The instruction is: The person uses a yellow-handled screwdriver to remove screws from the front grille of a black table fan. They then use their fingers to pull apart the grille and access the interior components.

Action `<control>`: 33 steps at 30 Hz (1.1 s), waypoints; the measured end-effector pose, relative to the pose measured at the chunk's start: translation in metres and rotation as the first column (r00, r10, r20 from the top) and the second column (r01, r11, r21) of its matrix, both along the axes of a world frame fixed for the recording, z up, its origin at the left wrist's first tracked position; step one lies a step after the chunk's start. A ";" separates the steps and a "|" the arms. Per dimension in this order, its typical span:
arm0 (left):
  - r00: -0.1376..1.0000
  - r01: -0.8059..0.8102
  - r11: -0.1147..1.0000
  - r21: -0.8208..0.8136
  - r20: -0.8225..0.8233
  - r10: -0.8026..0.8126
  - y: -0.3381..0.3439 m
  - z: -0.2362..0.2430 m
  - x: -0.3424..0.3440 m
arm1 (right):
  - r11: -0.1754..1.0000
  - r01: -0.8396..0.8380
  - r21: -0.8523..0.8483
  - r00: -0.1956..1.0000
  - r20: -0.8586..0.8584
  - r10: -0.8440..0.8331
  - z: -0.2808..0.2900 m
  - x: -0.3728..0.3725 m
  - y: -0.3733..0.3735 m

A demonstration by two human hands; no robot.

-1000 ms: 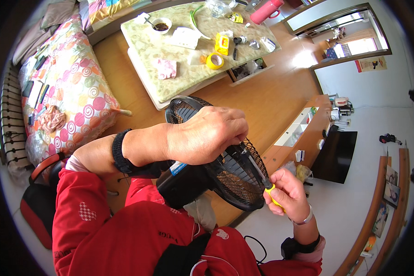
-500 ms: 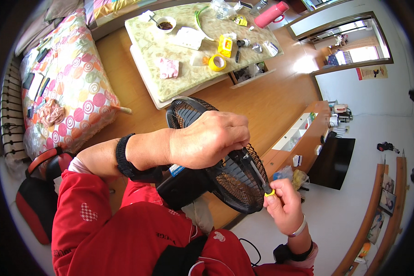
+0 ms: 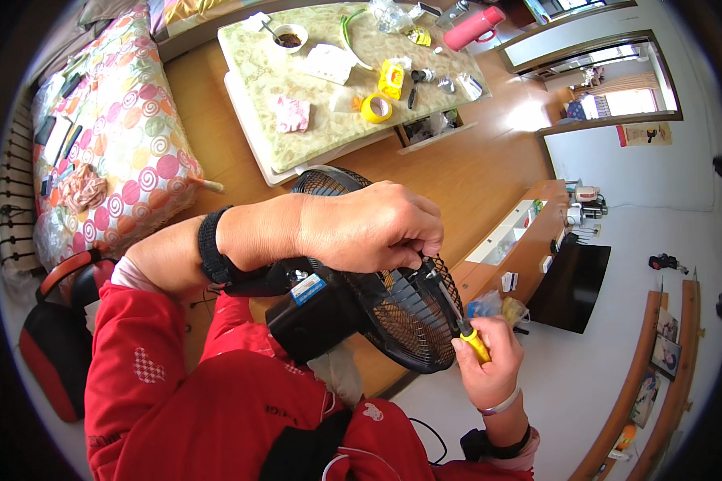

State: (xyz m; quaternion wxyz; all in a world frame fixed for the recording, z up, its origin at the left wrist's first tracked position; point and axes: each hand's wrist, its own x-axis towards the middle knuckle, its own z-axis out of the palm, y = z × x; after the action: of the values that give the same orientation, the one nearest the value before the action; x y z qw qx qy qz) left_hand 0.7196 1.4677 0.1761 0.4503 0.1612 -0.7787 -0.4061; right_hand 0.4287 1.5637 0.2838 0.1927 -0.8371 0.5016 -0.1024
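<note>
A black fan [image 3: 405,325] with a mesh guard rests tilted against my lap, its dark housing [image 3: 309,321] toward me. My left hand [image 3: 377,228] reaches over the top of the guard, thumb and fingertips pinched together near the hub; what they hold is too small or hidden to name. Below and to the right, my right hand [image 3: 489,365] is closed around the yellow handle of a screwdriver [image 3: 475,343]. The metal shaft runs up and left across the guard toward the hub, its tip close to my left fingertips.
A marble-patterned table [image 3: 249,88] ahead carries a bowl [image 3: 290,38], yellow tape [image 3: 376,108] and a pink thermos [image 3: 473,29]. A patterned bed [image 3: 128,136] and a red-black chair [image 3: 52,353] stand at left. A wooden cabinet [image 3: 489,276] runs along the right wall.
My right fingers have shifted on the screwdriver, so more of its yellow handle shows. My left hand has moved slightly, its fingertips now more visible near the hub.
</note>
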 end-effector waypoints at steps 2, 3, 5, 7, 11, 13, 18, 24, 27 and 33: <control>0.997 0.063 0.997 0.052 0.030 -0.064 -0.003 0.003 0.001 | 0.984 -0.119 -0.136 0.993 -0.017 0.118 -0.003 -0.003 -0.003; 0.997 0.064 0.997 0.048 0.030 -0.066 -0.004 0.004 0.000 | 0.981 -0.130 -0.142 0.991 -0.050 0.124 -0.003 -0.004 -0.003; 0.997 0.065 0.997 0.030 0.030 -0.066 -0.005 0.006 -0.001 | 0.973 -0.159 -0.165 0.985 -0.101 0.143 -0.002 -0.004 -0.003; 0.998 0.057 0.998 -0.015 0.035 -0.056 -0.004 0.006 -0.002 | 0.954 -0.213 -0.211 0.972 -0.145 0.185 0.000 -0.002 -0.004; 1.000 0.008 0.996 -0.086 0.026 -0.006 -0.001 0.005 -0.007 | 0.964 -0.202 -0.171 0.971 -0.162 0.175 0.007 0.001 -0.003; 0.999 0.003 0.996 -0.091 0.034 0.000 -0.001 0.004 -0.007 | 0.985 -0.156 -0.080 0.986 -0.069 0.150 0.009 0.001 -0.004; 0.999 -0.037 0.993 -0.114 0.026 0.041 0.002 0.002 -0.005 | 0.829 0.149 0.539 0.949 0.158 -0.274 0.017 -0.001 -0.012; 0.997 -0.062 0.992 -0.110 0.031 0.066 0.003 0.000 -0.002 | 0.979 -0.084 0.186 0.996 0.020 0.082 0.019 0.012 -0.022; 0.996 -0.078 0.991 -0.107 0.026 0.081 0.006 -0.001 0.000 | 0.955 -0.284 -0.086 0.930 -0.269 0.252 0.022 0.019 -0.020; 0.993 -0.114 0.985 -0.131 0.012 0.117 0.008 0.001 0.001 | 0.941 -0.327 -0.093 0.913 -0.288 0.289 0.019 0.021 -0.019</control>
State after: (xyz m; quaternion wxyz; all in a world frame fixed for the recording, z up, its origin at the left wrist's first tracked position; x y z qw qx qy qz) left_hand 0.7208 1.4754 0.1772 0.4748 0.1805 -0.7972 -0.3263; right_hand 0.4501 1.5447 0.3026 0.0776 -0.9232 0.3764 0.0095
